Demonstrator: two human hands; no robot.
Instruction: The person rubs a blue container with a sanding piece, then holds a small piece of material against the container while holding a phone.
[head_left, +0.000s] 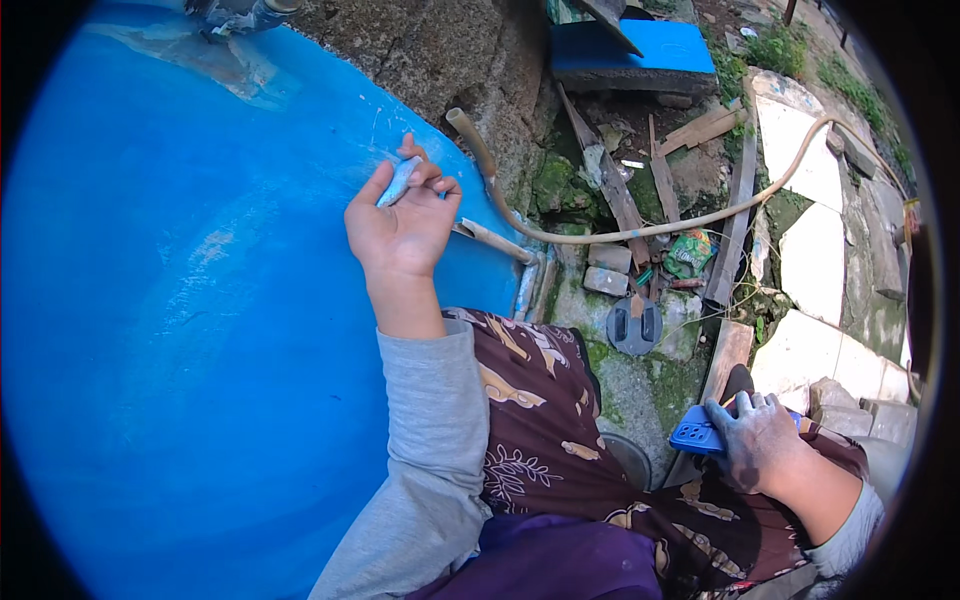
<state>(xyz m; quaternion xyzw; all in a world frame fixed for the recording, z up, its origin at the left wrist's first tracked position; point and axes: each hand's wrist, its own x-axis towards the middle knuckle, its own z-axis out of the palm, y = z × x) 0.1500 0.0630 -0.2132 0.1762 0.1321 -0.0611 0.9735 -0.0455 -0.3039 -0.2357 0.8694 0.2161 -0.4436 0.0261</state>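
Observation:
My left hand (405, 220) is raised, palm up, beside a large blue-painted surface (150, 350). Its thumb and fingers pinch a small, pale-blue flat piece (399, 182), whose material I cannot make out. To the right, low in the view, my right hand (757, 440) rests near my lap with its back up and grey dust on its fingers. Under those fingers is a blue phone (695, 432) with several round lenses at its visible end; the hand covers the rest.
A beige hose (640, 232) curves across the ground from the blue surface's edge. Wooden planks (735, 215), small blocks (607, 270), a green packet (689, 254) and a round grey object (634, 326) lie on mossy ground. Pale slabs (812, 250) line the right.

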